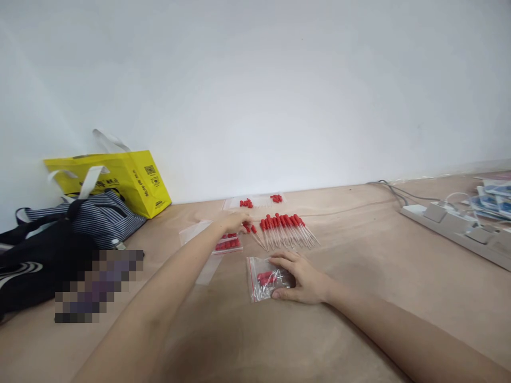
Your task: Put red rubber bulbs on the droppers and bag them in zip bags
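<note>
Your right hand is resting half-open on the worktop, its fingers and thumb touching the clear zip bag with red-capped pieces inside. Your left hand is reaching beside the row of red-capped droppers, fingers partly curled; whether it is gripping one, you cannot tell. The yellow bag is standing near the wall.

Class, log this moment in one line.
Left hand: at red-topped tubes | right hand: on clear bag | left: yellow bag | right: power strip

qr code on yellow bag
</note>
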`<state>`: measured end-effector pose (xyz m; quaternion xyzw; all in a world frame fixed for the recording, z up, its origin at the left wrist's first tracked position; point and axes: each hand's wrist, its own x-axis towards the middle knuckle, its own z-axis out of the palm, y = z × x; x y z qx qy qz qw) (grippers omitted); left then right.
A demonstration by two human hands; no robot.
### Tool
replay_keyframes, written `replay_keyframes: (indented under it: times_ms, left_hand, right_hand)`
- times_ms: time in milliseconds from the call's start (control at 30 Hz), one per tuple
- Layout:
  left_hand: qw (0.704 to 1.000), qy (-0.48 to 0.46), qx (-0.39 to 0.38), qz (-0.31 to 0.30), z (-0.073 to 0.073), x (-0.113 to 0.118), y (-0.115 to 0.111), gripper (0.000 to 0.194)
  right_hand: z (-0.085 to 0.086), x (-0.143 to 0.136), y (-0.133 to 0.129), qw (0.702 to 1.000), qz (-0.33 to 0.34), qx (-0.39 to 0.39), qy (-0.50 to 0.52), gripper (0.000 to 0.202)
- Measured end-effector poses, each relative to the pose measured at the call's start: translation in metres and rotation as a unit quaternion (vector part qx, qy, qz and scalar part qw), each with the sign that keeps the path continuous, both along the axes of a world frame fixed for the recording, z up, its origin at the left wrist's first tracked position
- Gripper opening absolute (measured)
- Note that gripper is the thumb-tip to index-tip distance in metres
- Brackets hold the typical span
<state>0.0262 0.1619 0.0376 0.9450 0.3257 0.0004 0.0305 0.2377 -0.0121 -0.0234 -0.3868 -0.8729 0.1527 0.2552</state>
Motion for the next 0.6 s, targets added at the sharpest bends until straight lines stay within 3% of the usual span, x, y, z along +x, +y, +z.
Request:
replay_keyframes:
  times_ms: [133, 233, 300, 400, 500, 600]
  left_hand:
    - [0.999, -0.025, 0.038, 0.022, 0.03, -0.029, -0.032, 0.009]
    - [0.992, -0.065, 0.082, 0.063, 0.039, -0.067, -0.072, 0.015]
    - [0.983, -0.122, 0.11, 0.08, 0.032, -0.091, -0.101, 0.018]
    - [0.974, -0.16, 0.117, 0.108, 0.009, -0.11, -0.14, 0.021]
    - [0.968, -0.187, 0.119, 0.116, -0.011, -0.108, -0.163, 0.022]
    - [0.968, -0.2, 0.11, 0.107, -0.02, -0.095, -0.17, 0.021]
  right_hand:
    - [-0.002, 0.0, 0.0, 1.0, -0.017, 0.009, -0.006, 0.069]
    - [-0.003, 0.0, 0.001, 0.999, -0.029, 0.019, -0.021, 0.069]
    - [-0.004, 0.0, 0.001, 0.999, -0.031, 0.014, -0.027, 0.07]
    - [-0.005, 0.0, 0.002, 0.999, -0.027, 0.0, -0.029, 0.072]
    - [-0.006, 0.0, 0.002, 0.999, -0.026, -0.003, -0.027, 0.073]
    - [-0.007, 0.001, 0.002, 0.999, -0.028, -0.001, -0.022, 0.073]
